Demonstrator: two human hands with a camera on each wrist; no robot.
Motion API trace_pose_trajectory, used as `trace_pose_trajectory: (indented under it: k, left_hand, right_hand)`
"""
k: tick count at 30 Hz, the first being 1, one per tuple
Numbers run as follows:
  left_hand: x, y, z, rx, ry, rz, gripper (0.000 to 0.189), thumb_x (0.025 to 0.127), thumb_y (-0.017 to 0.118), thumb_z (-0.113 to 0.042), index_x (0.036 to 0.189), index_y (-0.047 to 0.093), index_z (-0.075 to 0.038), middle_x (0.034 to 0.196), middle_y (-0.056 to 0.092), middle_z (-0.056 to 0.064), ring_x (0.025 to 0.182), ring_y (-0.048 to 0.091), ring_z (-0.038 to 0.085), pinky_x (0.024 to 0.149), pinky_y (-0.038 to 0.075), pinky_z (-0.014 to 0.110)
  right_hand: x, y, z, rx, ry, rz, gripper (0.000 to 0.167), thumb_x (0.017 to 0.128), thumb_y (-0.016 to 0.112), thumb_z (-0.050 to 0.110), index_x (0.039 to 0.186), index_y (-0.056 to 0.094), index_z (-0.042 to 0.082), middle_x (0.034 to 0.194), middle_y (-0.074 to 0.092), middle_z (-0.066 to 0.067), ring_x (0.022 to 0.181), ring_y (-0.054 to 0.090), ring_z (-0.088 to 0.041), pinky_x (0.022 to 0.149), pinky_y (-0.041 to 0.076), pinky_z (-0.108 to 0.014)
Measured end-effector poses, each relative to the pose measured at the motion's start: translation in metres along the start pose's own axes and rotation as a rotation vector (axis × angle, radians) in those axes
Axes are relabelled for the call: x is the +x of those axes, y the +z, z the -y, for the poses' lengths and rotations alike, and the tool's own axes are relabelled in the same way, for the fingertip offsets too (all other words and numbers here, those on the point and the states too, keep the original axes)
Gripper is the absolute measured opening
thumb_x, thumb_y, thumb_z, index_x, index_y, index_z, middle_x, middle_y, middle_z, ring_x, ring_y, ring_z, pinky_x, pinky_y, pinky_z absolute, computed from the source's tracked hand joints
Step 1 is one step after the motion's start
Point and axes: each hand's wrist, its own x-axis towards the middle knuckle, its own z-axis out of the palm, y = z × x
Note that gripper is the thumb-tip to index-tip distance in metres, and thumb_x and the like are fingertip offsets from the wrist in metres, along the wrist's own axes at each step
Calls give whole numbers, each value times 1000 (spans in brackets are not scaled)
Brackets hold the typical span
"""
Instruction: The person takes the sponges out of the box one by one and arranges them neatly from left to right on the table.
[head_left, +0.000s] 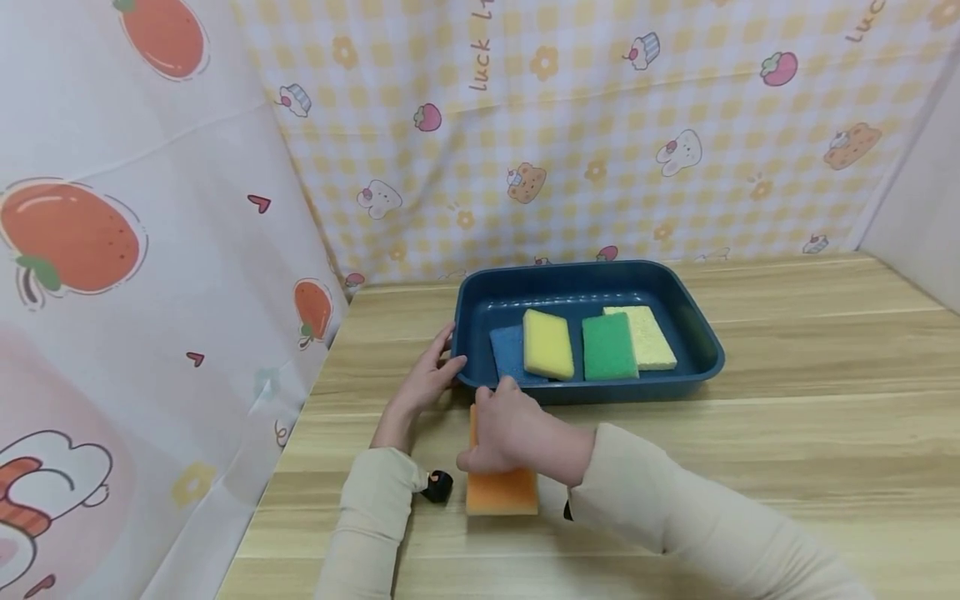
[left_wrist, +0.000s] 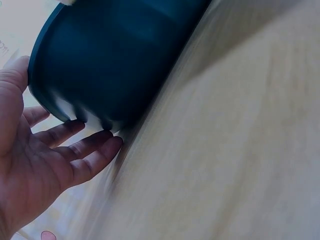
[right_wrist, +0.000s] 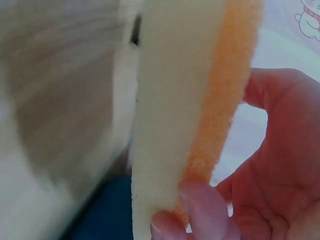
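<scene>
An orange sponge (head_left: 502, 493) with a pale cream layer is gripped by my right hand (head_left: 513, 429) in front of the tray's near left corner. In the right wrist view the sponge (right_wrist: 175, 100) shows edge-on, with fingertips at its lower end and the thumb on the orange side. My left hand (head_left: 429, 379) rests against the left end of a dark blue tray (head_left: 570, 392), its fingers spread along the outer wall in the left wrist view. Inside the tray lie a blue sponge (head_left: 507, 350), a yellow sponge (head_left: 548, 344), a green sponge (head_left: 609, 346) and a pale yellow sponge (head_left: 651, 337).
The tray stands on a wood-grain table (head_left: 810, 400). Behind it hangs a checked cloth (head_left: 570, 125) with printed figures, and a white printed cloth (head_left: 165, 275) closes off the left side. A small black object (head_left: 437, 487) sits at the left cuff.
</scene>
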Motion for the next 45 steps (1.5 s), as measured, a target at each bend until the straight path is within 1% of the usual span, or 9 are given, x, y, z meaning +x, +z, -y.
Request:
trace_pose_trajectory:
  k: [6, 13, 19, 24, 28, 35, 38, 43, 45]
  left_hand:
    - [0, 0, 0, 0, 7, -5, 58, 95, 45, -16, 145, 16, -21, 140, 30, 18, 117, 44, 36, 87, 44, 47]
    - [0, 1, 0, -9, 20, -5, 59, 94, 46, -15, 145, 17, -19, 139, 31, 18, 116, 45, 35, 86, 45, 45]
    - [1, 1, 1, -15, 32, 6, 60, 94, 46, -15, 145, 15, -17, 139, 30, 19, 115, 45, 36, 86, 45, 45]
    - [1, 0, 0, -10, 10, 5, 59, 95, 45, -16, 145, 16, -21, 140, 30, 17, 116, 45, 34, 88, 44, 45]
    - [-1, -1, -4, -23, -4, 15, 59, 95, 45, -15, 145, 15, -19, 141, 28, 19, 117, 44, 36, 89, 43, 47]
    - [-12, 0, -28, -17, -16, 43, 59, 95, 43, -11, 145, 12, -11, 141, 24, 25, 119, 41, 39, 92, 39, 51]
    - [-15, 1, -34, -1, -12, 42, 59, 95, 42, -11, 145, 12, -9, 141, 24, 26, 118, 41, 39, 91, 39, 51]
    - [-14, 1, -31, -4, -2, 41, 59, 95, 42, -9, 145, 12, -9, 140, 25, 26, 118, 41, 40, 91, 40, 51]
    - [-11, 1, -24, -17, -3, 41, 60, 95, 43, -11, 146, 12, -11, 141, 24, 25, 118, 41, 40, 91, 40, 51]
  right_hand:
    - [4, 17, 4, 15, 13, 35, 74, 70, 60, 60, 115, 46, 2, 92, 45, -15, 70, 48, -20, 57, 44, -25]
    - [9, 33, 2, -9, 21, 47, 83, 70, 60, 60, 125, 43, 0, 104, 48, -19, 79, 49, -22, 68, 47, -28]
    - [12, 42, -2, 41, 38, 58, 82, 70, 62, 57, 126, 43, 0, 103, 46, -19, 75, 47, -21, 64, 47, -27]
    - [11, 46, -4, 78, 30, 46, 79, 70, 63, 54, 125, 43, 0, 101, 45, -17, 72, 47, -21, 61, 44, -27]
    - [9, 47, -5, 85, 11, 26, 77, 72, 62, 53, 125, 43, 0, 103, 45, -18, 71, 47, -22, 63, 44, -28]
    - [7, 49, -6, 65, -5, 3, 76, 74, 59, 54, 125, 43, 0, 107, 46, -20, 70, 48, -22, 65, 46, -28]
    - [6, 50, -6, 51, -9, -6, 74, 75, 59, 55, 123, 44, 1, 105, 46, -19, 69, 48, -21, 63, 46, -28]
    - [6, 51, -6, 32, -10, -2, 74, 75, 58, 56, 122, 44, 1, 104, 47, -19, 67, 48, -21, 62, 46, -28]
    - [6, 50, -6, 30, -10, -1, 75, 75, 58, 57, 123, 43, 2, 105, 47, -19, 68, 48, -21, 63, 47, -29]
